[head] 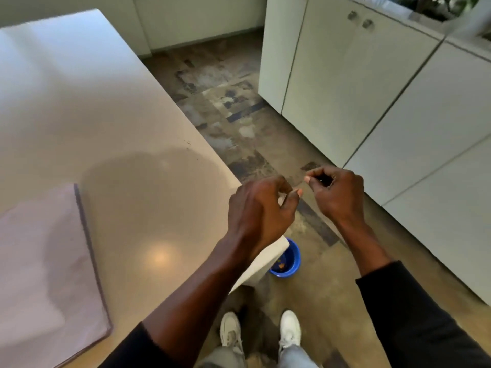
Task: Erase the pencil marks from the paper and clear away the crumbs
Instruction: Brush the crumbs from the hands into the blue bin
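Note:
The pale paper (39, 261) lies flat on the white table (106, 102) at the lower left, with a dark border along its right edge. No pencil marks show on it through the blur. A few dark specks (189, 143) sit near the table's right edge. Both hands hover past the table's near right corner, above the floor. My left hand (260, 211) has its fingers curled, thumb tip against the fingertips. My right hand (337, 192) is curled the same way, close beside it. Nothing visible is held in either hand.
A small blue bin (288, 257) with scraps inside stands on the floor under the table corner, below my left wrist. White cabinets (372, 102) line the right side. My two white shoes (289, 330) stand on the mottled floor.

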